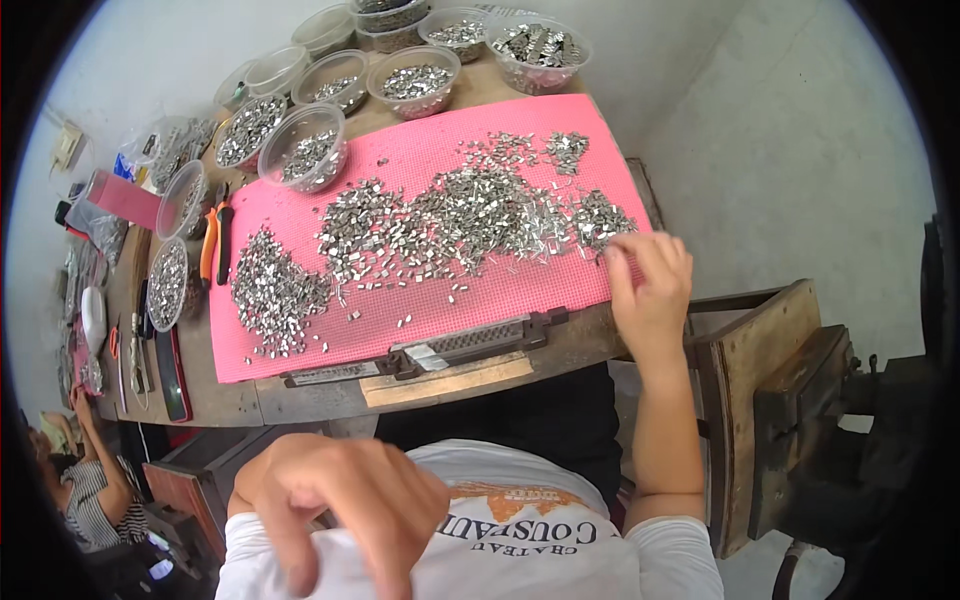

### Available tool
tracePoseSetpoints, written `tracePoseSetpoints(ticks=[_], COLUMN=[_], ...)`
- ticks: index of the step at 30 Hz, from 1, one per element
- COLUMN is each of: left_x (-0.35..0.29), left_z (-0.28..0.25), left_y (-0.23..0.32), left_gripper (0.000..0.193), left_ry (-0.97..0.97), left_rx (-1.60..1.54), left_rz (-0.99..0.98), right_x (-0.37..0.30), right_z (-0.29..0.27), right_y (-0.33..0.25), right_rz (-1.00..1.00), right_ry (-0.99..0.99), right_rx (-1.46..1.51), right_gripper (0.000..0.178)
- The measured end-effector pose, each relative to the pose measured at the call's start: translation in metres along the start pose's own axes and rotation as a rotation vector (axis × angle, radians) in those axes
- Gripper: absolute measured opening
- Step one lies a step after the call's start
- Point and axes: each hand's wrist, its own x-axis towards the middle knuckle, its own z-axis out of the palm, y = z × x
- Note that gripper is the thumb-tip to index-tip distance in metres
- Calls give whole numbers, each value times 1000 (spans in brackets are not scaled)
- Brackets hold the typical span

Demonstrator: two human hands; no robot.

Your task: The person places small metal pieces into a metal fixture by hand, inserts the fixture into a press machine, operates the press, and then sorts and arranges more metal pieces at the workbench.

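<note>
My right hand (655, 290) is at the right edge of the pink mat (480, 290), beside a small heap of shiny metal pieces (603, 218). Its thumb and forefinger are bent close together at the heap; what lies between them, if anything, is too small to make out. My left hand (350, 500) is raised in front of my white shirt, off the table, fingers hanging apart with nothing visible in them. Larger heaps of small silvery metal pieces (470, 215) spread over the mat. Along its front edge lies a long dark slotted bar (470, 342) with a silver strip on it.
Clear plastic bowls of metal parts (412, 85) crowd the back and left. Orange-handled pliers (210, 245) and a dark phone-like object (172, 375) lie left of the mat. A wooden drawer (735, 400) juts out at right. Another person (95, 490) sits far left.
</note>
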Motion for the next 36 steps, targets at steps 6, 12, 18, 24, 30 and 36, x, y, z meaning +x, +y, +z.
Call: tracePoseSetpoints(ticks=[6,12,18,24,30,36], left_x=[-9,-7,-19,-12,5,13], left_z=[-2,-30,-89,-160,-217,-240], left_y=[8,32,49,41,23,10], left_gripper=[36,34,36,30,30,26], left_ry=[462,515,796,916,1004,1023], left_rx=[463,873,854,1063,1389,1578], left_rz=[-356,-608,-732,-776,-755,-874], right_x=[73,116,121,114,109,106], right_z=[6,27,44,48,47,45], right_y=[13,28,35,40,46,49], right_rz=[150,122,-25,-20,86,116], right_ry=[-125,-552,-519,-419,-427,-415], right_rx=[273,121,0,70,229,316], right_gripper=[10,11,10,6,9,10])
